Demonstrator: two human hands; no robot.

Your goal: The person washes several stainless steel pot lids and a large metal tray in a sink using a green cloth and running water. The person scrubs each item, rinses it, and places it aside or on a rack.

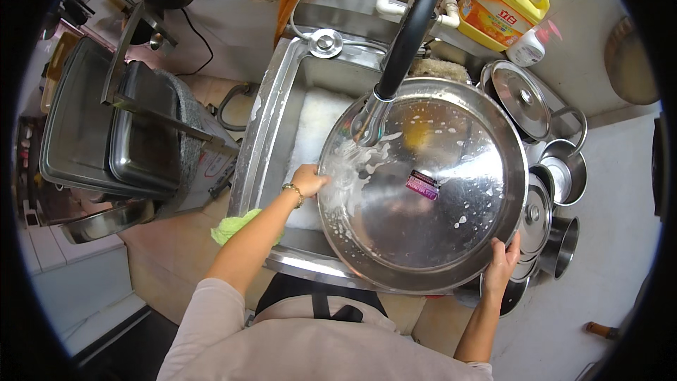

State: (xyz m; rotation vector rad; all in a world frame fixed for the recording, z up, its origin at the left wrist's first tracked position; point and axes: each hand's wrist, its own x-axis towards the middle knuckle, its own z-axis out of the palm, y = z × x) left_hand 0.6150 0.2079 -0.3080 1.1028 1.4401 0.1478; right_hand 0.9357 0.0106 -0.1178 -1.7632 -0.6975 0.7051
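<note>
A large round metal pan (391,233) with a raised rim lies between my hands, over the right part of a stainless steel sink (275,137). My left hand (310,181) grips its left rim, a bracelet around that wrist. At the lower right, my right hand (502,260) holds the rim. Above the pan's left part hangs the black and chrome faucet (404,37), and water spreads below its spout. Soapy streaks and droplets dot the metal, and a purple label with writing sticks near the middle. White suds (312,132) fill the sink's visible basin.
A green cloth (235,226) drapes over the sink's front left edge. Lidded pots and pans (535,214) crowd the right side. Behind them stand a yellow detergent jug (502,8) and a white pump bottle (529,47). Dark trays (145,127) stand on a rack at left.
</note>
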